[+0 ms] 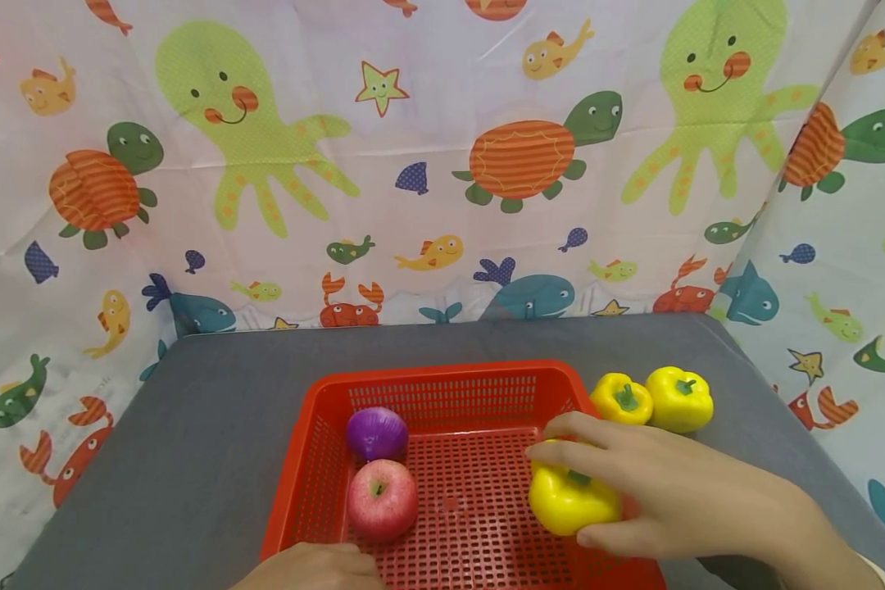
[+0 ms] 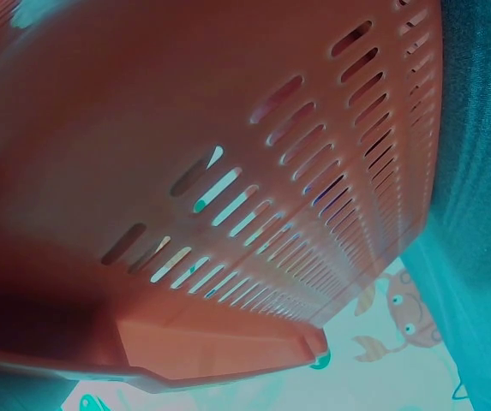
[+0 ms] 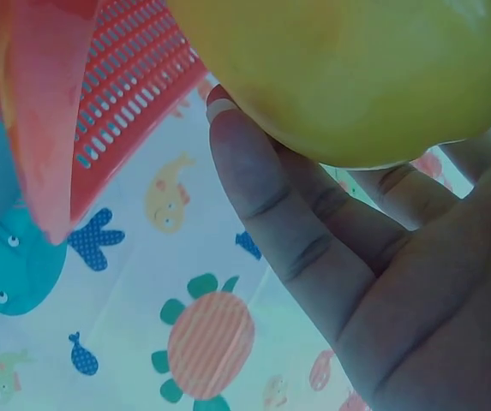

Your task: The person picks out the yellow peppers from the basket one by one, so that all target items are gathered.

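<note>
My right hand [image 1: 634, 483] grips a yellow bell pepper [image 1: 571, 504] over the right side of a red plastic basket [image 1: 442, 378]. Its fingers and thumb wrap the pepper, whose green stem is partly hidden under them. The right wrist view shows the pepper's smooth yellow underside [image 3: 356, 86] against the fingers. At the basket's near left rim, my left hand [image 1: 313, 567] holds on with curled fingers, cut off by the frame's bottom edge. Inside the basket, a purple onion [image 1: 378, 434] lies behind a red apple [image 1: 383, 500], both along the left wall.
Two more yellow bell peppers, a nearer-left one [image 1: 623, 399] and a right one [image 1: 679, 399], sit on the grey table [image 1: 170, 459] just outside the basket's far right corner. A curtain [image 1: 428, 205] printed with sea animals hangs behind and along both sides.
</note>
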The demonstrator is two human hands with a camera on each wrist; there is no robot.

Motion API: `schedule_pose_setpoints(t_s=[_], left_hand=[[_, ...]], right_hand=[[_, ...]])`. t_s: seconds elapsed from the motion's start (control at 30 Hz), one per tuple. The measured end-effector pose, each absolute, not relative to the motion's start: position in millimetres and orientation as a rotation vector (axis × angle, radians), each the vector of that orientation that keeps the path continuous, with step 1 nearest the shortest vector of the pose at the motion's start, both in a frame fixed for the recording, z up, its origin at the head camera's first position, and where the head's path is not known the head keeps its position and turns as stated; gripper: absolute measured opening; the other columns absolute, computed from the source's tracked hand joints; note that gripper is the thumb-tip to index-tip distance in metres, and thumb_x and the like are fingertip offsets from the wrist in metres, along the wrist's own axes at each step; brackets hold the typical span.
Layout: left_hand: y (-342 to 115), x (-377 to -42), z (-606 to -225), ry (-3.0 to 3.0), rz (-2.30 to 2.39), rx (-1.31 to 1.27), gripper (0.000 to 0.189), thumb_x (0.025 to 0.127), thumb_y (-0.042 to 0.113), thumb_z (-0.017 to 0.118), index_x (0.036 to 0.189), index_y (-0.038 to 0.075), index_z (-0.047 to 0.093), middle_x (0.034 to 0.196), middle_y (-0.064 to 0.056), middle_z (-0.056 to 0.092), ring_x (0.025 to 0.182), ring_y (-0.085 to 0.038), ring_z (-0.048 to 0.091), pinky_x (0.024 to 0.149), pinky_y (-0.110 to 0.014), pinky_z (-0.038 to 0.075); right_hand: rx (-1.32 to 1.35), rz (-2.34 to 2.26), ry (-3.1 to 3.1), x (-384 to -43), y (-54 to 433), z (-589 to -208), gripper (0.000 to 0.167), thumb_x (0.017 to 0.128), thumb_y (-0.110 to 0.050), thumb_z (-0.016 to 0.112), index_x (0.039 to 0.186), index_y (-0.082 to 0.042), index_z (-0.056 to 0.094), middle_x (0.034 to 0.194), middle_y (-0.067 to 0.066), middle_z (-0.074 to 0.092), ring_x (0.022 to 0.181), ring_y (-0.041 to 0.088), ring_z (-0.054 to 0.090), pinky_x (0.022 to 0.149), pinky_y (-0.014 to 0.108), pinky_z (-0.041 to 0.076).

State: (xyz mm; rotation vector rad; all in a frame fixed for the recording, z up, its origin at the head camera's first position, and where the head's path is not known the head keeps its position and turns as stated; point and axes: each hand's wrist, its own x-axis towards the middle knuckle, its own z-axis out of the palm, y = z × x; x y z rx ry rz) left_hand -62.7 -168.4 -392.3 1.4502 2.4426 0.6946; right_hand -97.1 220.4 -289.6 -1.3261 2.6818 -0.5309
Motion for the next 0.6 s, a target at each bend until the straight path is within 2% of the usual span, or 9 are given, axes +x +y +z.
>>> schedule_pose_setpoints(t_s=[0.17,0.37,0.47,0.6], left_hand=[[-169.1,-62.9,-392.2,2.425,0.695,1.425,0.018,0.099,0.048,0.057,0.101,0.036,0.070,0.094,0.030,0.057,0.084,0.011,0.050,0.070,-0.009,0.042],[-169.4,-63.1,-393.1,2.431,0.683,1.446,0.018,0.099,0.048,0.057,0.101,0.035,0.070,0.094,0.030,0.057,0.085,0.011,0.050,0.071,-0.008,0.041],[-169.5,-63.4,-392.8,2.430,0.689,1.445,0.017,0.099,0.046,0.058,0.101,0.034,0.070,0.095,0.030,0.057,0.085,0.011,0.051,0.071,-0.008,0.041],[-169.3,-64.0,-392.4,2.432,0.679,1.469,0.016,0.099,0.044,0.059,0.101,0.034,0.071,0.096,0.029,0.058,0.087,0.010,0.051,0.073,-0.008,0.041]], right_hand=[[-1.340,-0.542,2.734,-95.7,229.2,-291.2,0.064,0.089,-0.043,0.075,0.145,-0.039,0.045,0.135,-0.018,0.046,0.106,0.005,0.053,0.081,0.031,0.053],[-1.199,-0.556,2.814,-93.8,243.2,-293.1,0.072,0.085,-0.048,0.078,0.146,-0.034,0.042,0.139,-0.016,0.048,0.114,0.009,0.053,0.085,0.032,0.054],[-1.163,-0.582,2.837,-93.5,248.5,-294.0,0.073,0.085,-0.050,0.078,0.145,-0.034,0.041,0.135,-0.017,0.050,0.110,0.007,0.053,0.083,0.031,0.055],[-1.221,-0.594,2.897,-92.1,254.0,-295.2,0.076,0.081,-0.044,0.084,0.143,-0.031,0.042,0.131,-0.018,0.051,0.102,0.004,0.053,0.079,0.027,0.053]])
